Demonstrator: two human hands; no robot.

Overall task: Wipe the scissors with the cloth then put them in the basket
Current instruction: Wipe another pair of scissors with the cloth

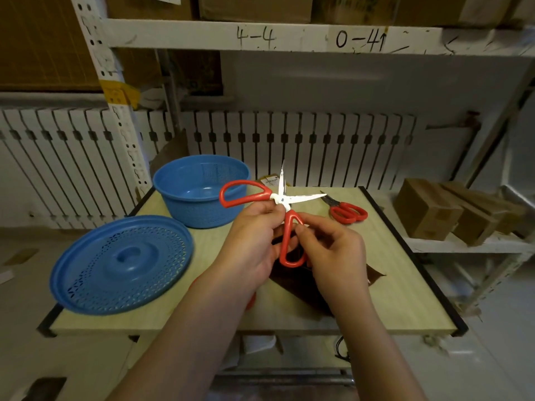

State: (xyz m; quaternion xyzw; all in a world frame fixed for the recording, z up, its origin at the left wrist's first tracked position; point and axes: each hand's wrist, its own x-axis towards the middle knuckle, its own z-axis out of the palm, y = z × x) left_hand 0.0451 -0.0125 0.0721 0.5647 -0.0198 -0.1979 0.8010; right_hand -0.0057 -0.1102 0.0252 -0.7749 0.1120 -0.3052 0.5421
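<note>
A pair of red-handled scissors (285,199) is held above the table with its blades spread wide apart. My left hand (252,241) grips it near the pivot. My right hand (330,250) pinches the lower red handle loop. A dark brown cloth (301,282) lies flat on the table under both hands, partly hidden by them. The blue basket (199,192) stands at the far left of the table, with nothing visible inside. A second pair of red scissors (346,211) lies shut on the table at the far right.
The basket's blue perforated lid (121,264) lies on the table's left front corner, overhanging the edge. The small wooden table (405,299) has a dark rim. Cardboard boxes (428,209) sit on a shelf to the right. A radiator runs behind.
</note>
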